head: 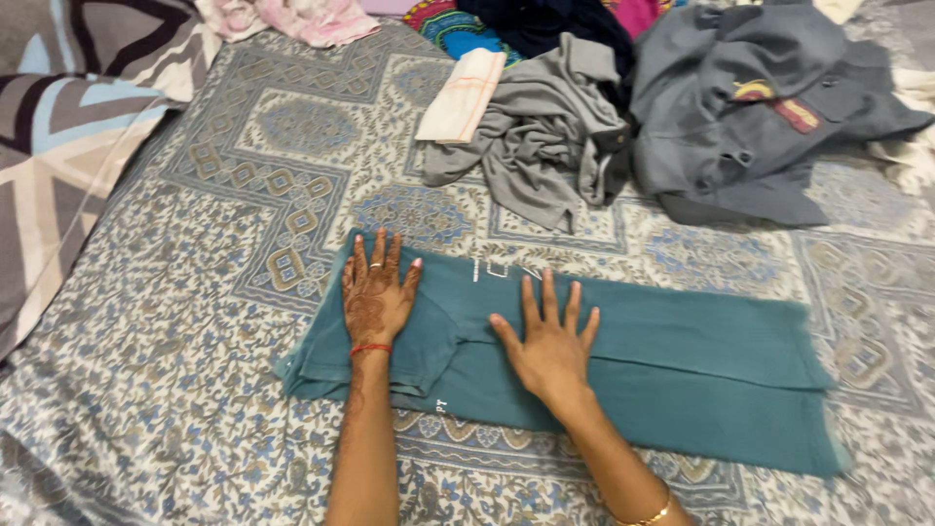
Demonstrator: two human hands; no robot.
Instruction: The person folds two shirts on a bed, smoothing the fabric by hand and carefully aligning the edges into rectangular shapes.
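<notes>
- teal cotton, a folded garment (623,365), lay flat across the patterned bed sheet (175,390) in the head view, running from lower left to the right edge of the bed.
- left hand (375,292) rested palm down on the garment's left end, fingers spread and flat, gripping nothing; a red thread sat at the wrist.
- right hand (550,341) pressed palm down near the garment's middle, fingers also splayed, closed on nothing; a gold bangle (648,514) showed low on that forearm.
- both hands lay well apart from each other, each touching the cloth only.
- behind them, a grey shirt (545,146) lay crumpled, with a cream folded cloth (463,95) resting on its left edge.
- a grey jacket (760,107) with a red patch sat heaped just right of the shirt, and pink cloth (302,18) lay at the top edge.
- a striped pillow (68,136) sat at the far left.
- risk, as a judgement: the soft bed gave little firm backing, so a sideways push of either palm could drag the upper layer and skew the fold lines.
- the right end of the garment lay unpinned, so it could slide or open if the cloth was tugged leftward.
- the heap behind sat near enough that a wide sweep could catch the grey shirt.
</notes>
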